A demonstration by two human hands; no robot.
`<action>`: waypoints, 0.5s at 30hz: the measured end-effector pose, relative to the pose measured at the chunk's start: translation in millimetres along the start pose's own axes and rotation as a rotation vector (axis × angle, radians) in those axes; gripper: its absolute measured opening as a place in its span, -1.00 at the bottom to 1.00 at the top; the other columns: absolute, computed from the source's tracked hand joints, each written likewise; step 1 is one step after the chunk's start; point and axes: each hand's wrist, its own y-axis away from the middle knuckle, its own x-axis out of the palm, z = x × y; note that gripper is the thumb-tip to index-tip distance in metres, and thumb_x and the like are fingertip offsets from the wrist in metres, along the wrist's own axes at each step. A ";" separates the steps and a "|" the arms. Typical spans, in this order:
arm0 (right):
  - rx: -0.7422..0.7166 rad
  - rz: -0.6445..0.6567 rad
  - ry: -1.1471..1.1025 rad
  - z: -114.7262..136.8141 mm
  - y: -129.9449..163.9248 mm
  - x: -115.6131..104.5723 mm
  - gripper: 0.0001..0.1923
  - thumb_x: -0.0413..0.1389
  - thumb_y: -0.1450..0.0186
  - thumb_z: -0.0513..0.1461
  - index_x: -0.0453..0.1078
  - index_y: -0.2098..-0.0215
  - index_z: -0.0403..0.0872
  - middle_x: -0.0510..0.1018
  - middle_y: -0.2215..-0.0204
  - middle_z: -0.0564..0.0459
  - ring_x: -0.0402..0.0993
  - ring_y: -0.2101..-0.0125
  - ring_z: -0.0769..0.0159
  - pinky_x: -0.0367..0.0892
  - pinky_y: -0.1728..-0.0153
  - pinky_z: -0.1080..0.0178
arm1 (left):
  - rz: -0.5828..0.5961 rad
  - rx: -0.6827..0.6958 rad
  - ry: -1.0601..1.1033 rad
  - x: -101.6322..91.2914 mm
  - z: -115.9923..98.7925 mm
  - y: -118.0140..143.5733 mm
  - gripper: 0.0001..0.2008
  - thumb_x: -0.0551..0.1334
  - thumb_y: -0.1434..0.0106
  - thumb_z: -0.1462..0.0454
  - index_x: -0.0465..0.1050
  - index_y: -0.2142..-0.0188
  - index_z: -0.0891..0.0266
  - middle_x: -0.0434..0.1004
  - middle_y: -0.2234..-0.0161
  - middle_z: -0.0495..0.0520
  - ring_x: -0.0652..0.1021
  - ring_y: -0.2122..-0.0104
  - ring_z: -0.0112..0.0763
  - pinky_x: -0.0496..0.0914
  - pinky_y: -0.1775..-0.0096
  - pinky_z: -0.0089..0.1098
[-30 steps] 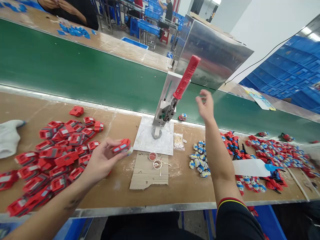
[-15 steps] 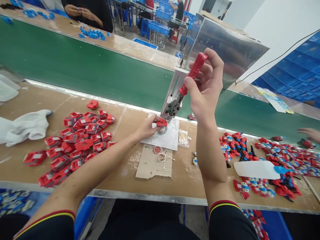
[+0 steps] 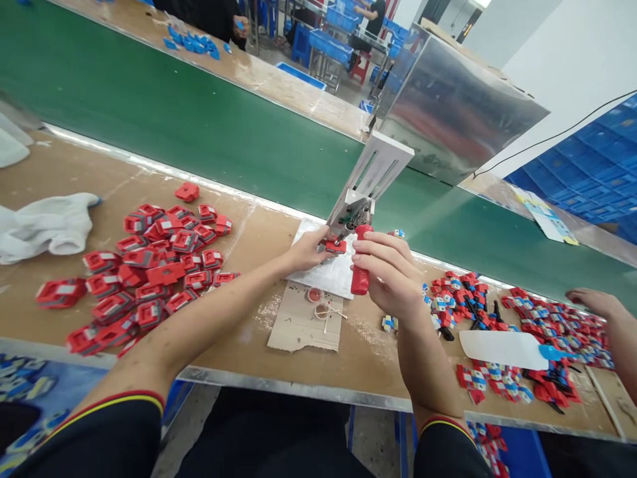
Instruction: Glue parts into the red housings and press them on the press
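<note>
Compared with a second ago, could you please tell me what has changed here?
The left hand brought the red plastic part rightward under the lever press; the right hand took hold of the red handle and swung it down. The white squeeze bottle stayed put.

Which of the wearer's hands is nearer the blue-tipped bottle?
Right. The right hand, gripping the red handle, is left of the bottle; the left hand, holding a red part at the press, is farther left.

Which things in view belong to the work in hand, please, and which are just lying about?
In use:
red piece, in the left hand
press, its red handle in the right hand
heap of red pieces, probably

Apparently lying about:
white cloth
white bottle
blue pieces, far side
</note>
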 end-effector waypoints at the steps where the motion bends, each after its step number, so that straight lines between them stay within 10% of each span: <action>1: 0.005 -0.014 -0.013 -1.5 -2.9 -1.5 -0.60 0.19 -0.41 -0.40 0.49 -0.14 0.08 0.73 0.04 0.00 0.65 -0.06 0.13 0.63 -0.01 0.01 | -0.005 0.001 -0.003 -0.2 0.6 -0.3 -0.76 0.36 -0.19 0.31 0.41 0.16 0.22 0.63 0.17 0.08 0.62 0.14 -0.24 0.50 -0.01 -0.17; 11: 0.084 -0.004 -0.119 1.0 11.5 10.2 -0.59 0.19 -0.36 -0.46 0.53 -0.05 0.09 0.71 0.05 0.00 0.64 -0.08 0.14 0.63 -0.04 0.01 | -0.019 0.026 -0.020 3.3 5.9 -0.7 -0.77 0.30 -0.26 0.33 0.44 0.08 0.24 0.67 0.11 0.14 0.65 0.10 -0.24 0.53 -0.01 -0.20; 15: 0.485 -0.240 -0.354 8.1 33.4 11.0 -0.81 0.22 -0.38 -0.31 0.49 0.08 0.10 0.61 -0.13 0.00 0.59 -0.15 0.13 0.64 0.00 0.02 | -0.016 0.028 -0.041 4.8 6.0 0.5 -0.78 0.32 -0.25 0.36 0.45 0.10 0.24 0.68 0.13 0.13 0.66 0.12 -0.24 0.53 0.02 -0.23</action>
